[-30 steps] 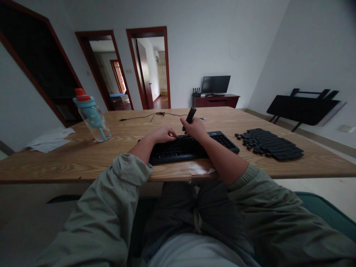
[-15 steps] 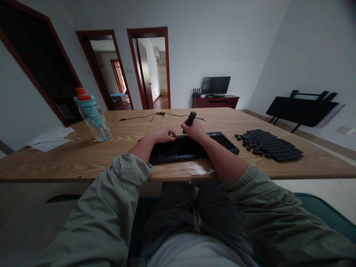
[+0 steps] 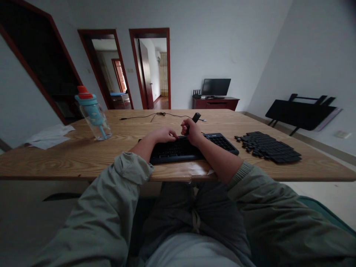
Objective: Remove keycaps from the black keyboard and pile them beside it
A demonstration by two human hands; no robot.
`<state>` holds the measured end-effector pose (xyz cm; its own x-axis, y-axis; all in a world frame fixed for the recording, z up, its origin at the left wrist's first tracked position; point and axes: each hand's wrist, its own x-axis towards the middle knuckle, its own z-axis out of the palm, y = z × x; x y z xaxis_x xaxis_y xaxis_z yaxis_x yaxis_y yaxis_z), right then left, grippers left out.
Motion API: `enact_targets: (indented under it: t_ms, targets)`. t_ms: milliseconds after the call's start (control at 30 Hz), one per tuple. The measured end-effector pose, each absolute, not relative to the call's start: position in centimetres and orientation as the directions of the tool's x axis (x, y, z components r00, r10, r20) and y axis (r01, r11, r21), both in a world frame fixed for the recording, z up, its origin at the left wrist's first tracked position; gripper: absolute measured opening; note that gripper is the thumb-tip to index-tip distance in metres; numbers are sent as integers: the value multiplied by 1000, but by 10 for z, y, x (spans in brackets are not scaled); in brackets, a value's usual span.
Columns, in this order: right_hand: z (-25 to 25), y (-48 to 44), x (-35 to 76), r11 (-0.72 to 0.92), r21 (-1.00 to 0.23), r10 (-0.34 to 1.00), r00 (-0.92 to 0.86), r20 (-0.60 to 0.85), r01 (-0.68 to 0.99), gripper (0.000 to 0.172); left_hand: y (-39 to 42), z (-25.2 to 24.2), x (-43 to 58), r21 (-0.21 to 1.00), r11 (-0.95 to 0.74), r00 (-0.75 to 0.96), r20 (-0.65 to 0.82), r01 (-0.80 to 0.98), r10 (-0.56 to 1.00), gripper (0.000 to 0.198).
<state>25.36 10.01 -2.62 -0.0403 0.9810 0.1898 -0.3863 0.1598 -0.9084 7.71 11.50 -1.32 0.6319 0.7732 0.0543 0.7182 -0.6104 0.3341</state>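
A black keyboard lies on the table in front of me. Its bare key field shows dark with small lit gaps. My left hand rests on its upper left part, with bent fingers gripping near the top edge. Above the keyboard's middle, my right hand is closed in a fist around a black-handled tool. The thick handle sticks out at the top, tilted to the right; the tool's lower end is hidden. To the right, black keycaps lie in tight rows, with some loose pieces along their left side.
A clear bottle with a blue and red lid stands at the left, beside white tissues. Behind the keyboard a thin black cable crosses the wooden table. The table's front edge is close to my lap.
My right hand has turned and lifted slightly, so the tool's handle now leans further right. My left hand and the keyboard stay in about the same place.
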Motion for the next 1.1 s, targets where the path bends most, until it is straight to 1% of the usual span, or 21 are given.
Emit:
enact_targets:
  t_ms: [100,233,367,500,667,733,833,933,1100]
  targets:
    - [-23,102,253,126,-907,986,-53,160,-401,27,115,-13,77,365,-595,624,46,716,780,34]
    - [-25,105,251,142,-927,985,-41,166,-348,31,112,-9,76,398,-579,618,38,712,785,34]
    - [-29,110,250,146,-936,986,-34,165,-320,31,106,-6,76,417,-563,600,50,714,798,37]
    - [-31,114,246,168,-934,983,-12,181,-314,27,107,-8,79,376,-590,617,62,714,785,40]
    - [-34,120,240,179,-952,984,25,178,-248,22,110,-10,83,326,-661,674,90,676,734,38]
    - [-36,122,238,181,-965,983,36,178,-190,21,109,-9,85,318,-666,681,78,675,728,35]
    - [-37,125,236,200,-978,976,105,193,-62,19,109,-8,85,352,-647,672,62,677,738,32]
    - [-35,125,231,217,-975,960,170,224,54,18,110,-8,84,378,-636,663,73,672,745,33]
    - [-27,120,220,275,-913,921,189,340,302,21,110,-8,81,369,-630,660,58,683,749,34]
